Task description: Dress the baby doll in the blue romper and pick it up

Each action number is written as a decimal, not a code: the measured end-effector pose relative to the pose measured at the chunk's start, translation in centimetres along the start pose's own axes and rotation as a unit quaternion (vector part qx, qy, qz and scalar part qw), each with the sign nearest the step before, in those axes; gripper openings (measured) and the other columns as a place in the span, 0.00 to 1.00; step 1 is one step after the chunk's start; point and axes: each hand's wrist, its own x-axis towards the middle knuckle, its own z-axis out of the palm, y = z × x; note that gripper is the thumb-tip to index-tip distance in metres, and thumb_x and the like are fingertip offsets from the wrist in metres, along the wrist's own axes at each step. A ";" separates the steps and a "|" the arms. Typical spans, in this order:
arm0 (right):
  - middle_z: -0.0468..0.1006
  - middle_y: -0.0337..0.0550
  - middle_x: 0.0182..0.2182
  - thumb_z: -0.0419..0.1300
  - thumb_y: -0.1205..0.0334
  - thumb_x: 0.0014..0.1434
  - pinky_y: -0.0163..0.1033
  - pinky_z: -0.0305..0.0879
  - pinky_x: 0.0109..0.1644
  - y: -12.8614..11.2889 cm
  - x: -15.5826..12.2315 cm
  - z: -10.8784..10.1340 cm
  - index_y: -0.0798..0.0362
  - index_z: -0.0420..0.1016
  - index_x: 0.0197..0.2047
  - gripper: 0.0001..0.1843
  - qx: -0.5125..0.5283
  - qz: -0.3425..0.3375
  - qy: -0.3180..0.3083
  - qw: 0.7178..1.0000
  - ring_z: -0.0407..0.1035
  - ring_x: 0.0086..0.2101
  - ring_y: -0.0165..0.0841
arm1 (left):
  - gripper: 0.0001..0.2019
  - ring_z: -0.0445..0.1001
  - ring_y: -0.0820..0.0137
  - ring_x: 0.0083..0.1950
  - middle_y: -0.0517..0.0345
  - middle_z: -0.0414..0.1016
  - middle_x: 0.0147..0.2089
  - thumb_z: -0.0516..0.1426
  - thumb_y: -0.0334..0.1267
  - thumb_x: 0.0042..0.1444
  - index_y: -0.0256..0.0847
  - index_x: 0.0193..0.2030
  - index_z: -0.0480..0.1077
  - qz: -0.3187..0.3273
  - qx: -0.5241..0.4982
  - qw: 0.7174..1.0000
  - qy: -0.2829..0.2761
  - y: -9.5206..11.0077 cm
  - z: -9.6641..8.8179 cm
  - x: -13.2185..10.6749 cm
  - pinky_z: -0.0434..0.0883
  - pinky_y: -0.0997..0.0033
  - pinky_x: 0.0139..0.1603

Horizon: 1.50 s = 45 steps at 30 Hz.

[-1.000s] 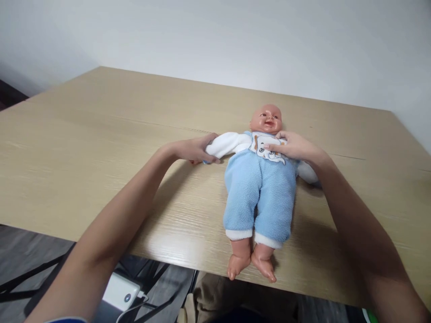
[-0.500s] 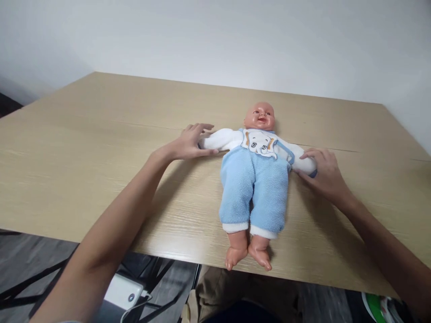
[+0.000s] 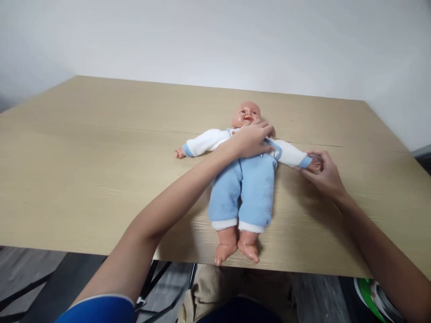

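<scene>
A baby doll [image 3: 245, 184] in light blue fleece trousers and a white top lies on its back on the wooden table [image 3: 101, 157], head away from me, feet at the near edge. My left hand [image 3: 251, 139] lies over the doll's chest just below its chin, fingers curled onto the clothing. My right hand [image 3: 323, 175] pinches the doll's small hand at the end of its outstretched sleeve. The doll's other arm lies stretched out to the left, untouched.
The table runs to a white wall behind. Below the near edge I see my lap in khaki trousers [image 3: 218, 291], black table legs [image 3: 151, 278] and a green and white object [image 3: 373, 296] on the floor at the right.
My left hand left the doll's left-side sleeve and moved onto its chest. My right hand slid outward along the other sleeve to the doll's hand. The view shifted slightly.
</scene>
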 end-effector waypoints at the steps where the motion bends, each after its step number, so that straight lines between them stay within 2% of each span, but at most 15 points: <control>1: 0.87 0.49 0.50 0.83 0.39 0.53 0.59 0.84 0.55 -0.2 0.2 0.1 0.41 0.78 0.55 0.33 0.024 -0.007 0.012 1.000 0.84 0.48 0.51 | 0.18 0.77 0.46 0.67 0.38 0.83 0.63 0.63 0.44 0.70 0.38 0.61 0.78 0.002 -0.001 1.000 -0.011 0.0 0.4 0.4 0.72 0.47 0.69; 3: 0.86 0.48 0.51 0.83 0.40 0.53 0.58 0.84 0.56 -0.6 0.6 0.3 0.42 0.79 0.54 0.32 0.073 -0.026 0.027 0.997 0.84 0.50 0.50 | 0.15 0.79 0.49 0.62 0.40 0.85 0.60 0.59 0.40 0.71 0.39 0.59 0.78 0.005 -0.009 1.000 -0.003 -0.1 1.0 0.7 0.73 0.51 0.65; 7: 0.84 0.46 0.50 0.85 0.43 0.50 0.55 0.84 0.57 -0.9 2.4 1.6 0.43 0.80 0.52 0.32 0.133 -0.066 0.067 0.987 0.82 0.50 0.47 | 0.13 0.81 0.52 0.56 0.42 0.86 0.52 0.55 0.38 0.71 0.39 0.56 0.78 0.020 -0.040 0.996 0.071 -0.2 1.6 0.0 0.73 0.54 0.59; 10: 0.82 0.43 0.44 0.86 0.41 0.49 0.51 0.85 0.54 -1.0 4.4 3.4 0.44 0.80 0.47 0.31 0.193 -0.076 0.099 0.973 0.81 0.46 0.42 | 0.12 0.81 0.54 0.49 0.46 0.83 0.44 0.58 0.41 0.66 0.40 0.52 0.76 0.039 -0.066 0.988 0.135 0.0 1.9 -0.6 0.73 0.56 0.53; 14: 0.79 0.38 0.40 0.84 0.37 0.52 0.46 0.85 0.49 -1.8 6.8 6.7 0.44 0.75 0.41 0.30 0.256 -0.100 0.106 0.956 0.80 0.43 0.39 | 0.18 0.81 0.56 0.45 0.51 0.82 0.42 0.63 0.44 0.59 0.42 0.54 0.71 0.067 -0.111 0.972 0.195 0.2 2.2 -1.2 0.74 0.56 0.52; 17: 0.80 0.39 0.41 0.83 0.35 0.55 0.46 0.83 0.45 -2.9 7.3 8.9 0.44 0.77 0.45 0.29 0.210 -0.158 0.083 0.961 0.79 0.40 0.38 | 0.22 0.81 0.56 0.45 0.53 0.81 0.41 0.64 0.46 0.60 0.43 0.58 0.70 0.068 -0.119 0.963 0.232 0.2 2.4 -1.6 0.74 0.55 0.54; 21: 0.78 0.44 0.41 0.76 0.41 0.65 0.47 0.77 0.41 -3.9 6.7 10.5 0.44 0.80 0.42 0.18 0.073 -0.263 0.105 0.956 0.75 0.39 0.40 | 0.24 0.82 0.54 0.45 0.54 0.81 0.40 0.64 0.49 0.60 0.44 0.60 0.70 0.058 -0.099 0.952 0.283 0.2 2.8 -2.1 0.74 0.50 0.56; 25: 0.79 0.46 0.43 0.69 0.43 0.72 0.52 0.78 0.47 -3.7 6.0 10.0 0.43 0.83 0.45 0.13 0.029 -0.299 0.071 0.951 0.76 0.44 0.44 | 0.20 0.79 0.57 0.40 0.59 0.78 0.35 0.66 0.44 0.58 0.45 0.55 0.71 0.032 -0.130 0.949 0.284 0.4 2.7 -2.1 0.74 0.52 0.54; 29: 0.80 0.49 0.48 0.56 0.39 0.79 0.57 0.77 0.54 -3.7 5.0 9.3 0.45 0.83 0.47 0.22 0.031 -0.299 0.028 0.953 0.76 0.48 0.47 | 0.12 0.77 0.63 0.38 0.59 0.77 0.37 0.63 0.38 0.63 0.45 0.51 0.70 -0.036 -0.245 0.929 0.276 0.1 2.0 -1.1 0.74 0.58 0.48; 32: 0.79 0.48 0.46 0.58 0.34 0.77 0.57 0.77 0.55 -4.4 4.1 9.6 0.44 0.81 0.43 0.24 0.045 -0.261 0.032 0.964 0.75 0.46 0.46 | 0.05 0.76 0.64 0.40 0.57 0.78 0.38 0.62 0.37 0.65 0.44 0.42 0.68 -0.074 -0.292 0.924 0.234 -0.5 1.6 -0.5 0.72 0.61 0.46; 35: 0.78 0.45 0.43 0.64 0.32 0.73 0.56 0.77 0.60 -5.1 3.6 10.3 0.42 0.77 0.38 0.23 0.116 -0.150 0.021 0.982 0.75 0.48 0.45 | 0.07 0.75 0.65 0.41 0.57 0.78 0.37 0.59 0.39 0.66 0.43 0.37 0.67 -0.091 -0.275 0.942 0.168 -0.7 1.3 -0.4 0.68 0.62 0.45; 38: 0.79 0.43 0.41 0.62 0.30 0.72 0.54 0.78 0.63 -5.2 3.6 10.7 0.41 0.74 0.41 0.23 0.251 -0.029 -0.020 0.967 0.77 0.50 0.44 | 0.10 0.73 0.65 0.40 0.59 0.76 0.36 0.59 0.41 0.66 0.43 0.34 0.66 -0.106 -0.246 0.955 0.126 -0.6 1.1 -0.6 0.65 0.62 0.43; 40: 0.79 0.43 0.41 0.60 0.29 0.72 0.52 0.79 0.63 -4.6 3.8 10.8 0.41 0.71 0.41 0.24 0.304 0.018 -0.032 0.952 0.78 0.50 0.44 | 0.12 0.72 0.65 0.40 0.60 0.75 0.34 0.60 0.43 0.66 0.44 0.34 0.65 -0.112 -0.239 0.958 0.112 -0.6 1.0 -0.6 0.63 0.62 0.42; 42: 0.78 0.42 0.40 0.61 0.29 0.70 0.50 0.79 0.61 -3.8 4.1 10.7 0.42 0.69 0.39 0.25 0.307 0.037 -0.022 0.951 0.79 0.49 0.43 | 0.13 0.72 0.65 0.39 0.60 0.73 0.34 0.60 0.44 0.67 0.44 0.33 0.64 -0.113 -0.240 0.959 0.100 -0.7 1.0 -0.6 0.62 0.62 0.41; 45: 0.78 0.40 0.40 0.62 0.29 0.70 0.47 0.79 0.58 -2.1 4.4 10.6 0.42 0.68 0.40 0.25 0.246 0.051 0.004 0.968 0.78 0.48 0.41 | 0.12 0.71 0.66 0.39 0.60 0.73 0.34 0.60 0.44 0.67 0.44 0.34 0.66 -0.112 -0.241 0.960 0.084 -1.0 1.0 -0.6 0.61 0.62 0.40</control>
